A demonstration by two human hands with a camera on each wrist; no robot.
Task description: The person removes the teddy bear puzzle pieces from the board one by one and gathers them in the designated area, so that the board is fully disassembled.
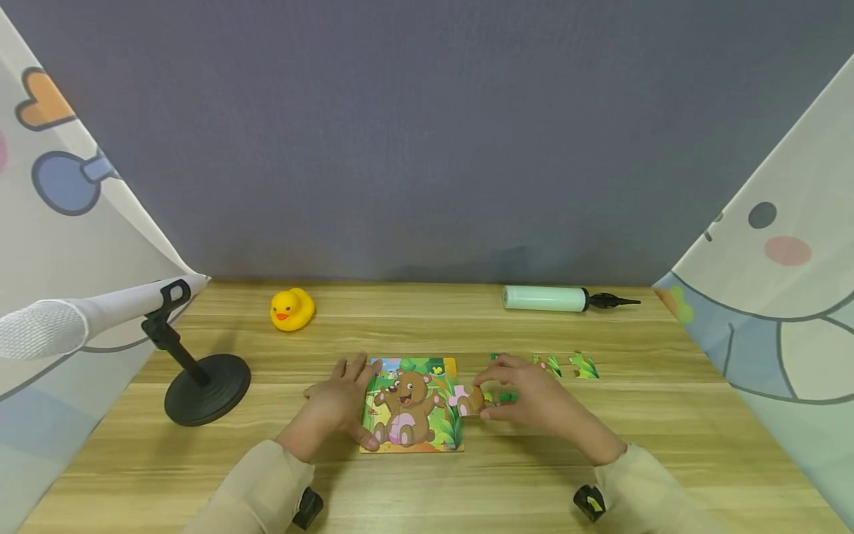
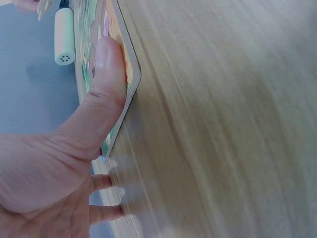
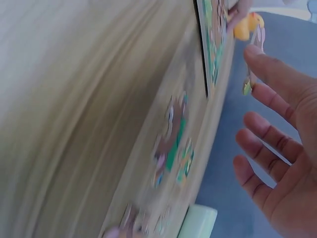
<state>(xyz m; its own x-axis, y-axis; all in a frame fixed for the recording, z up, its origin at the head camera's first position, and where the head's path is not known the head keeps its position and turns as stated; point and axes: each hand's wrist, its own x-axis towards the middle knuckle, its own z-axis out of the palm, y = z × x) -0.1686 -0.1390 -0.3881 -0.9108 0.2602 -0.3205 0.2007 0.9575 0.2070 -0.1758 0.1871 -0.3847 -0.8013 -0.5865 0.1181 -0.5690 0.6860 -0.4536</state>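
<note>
My L hand (image 1: 340, 400), fingers spread, rests on the bear puzzle (image 1: 410, 408), prob. to steady it, while my R hand (image 1: 523, 393) pinches a loose pc (image 1: 468, 403).

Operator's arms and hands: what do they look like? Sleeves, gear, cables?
Left hand and right hand are bare: no gloves or rings visible. Left sleeve and right sleeve are long, plain cream. Small black block at the left cuff; another, with a yellowish patch, at the right. No cables visible.
</note>
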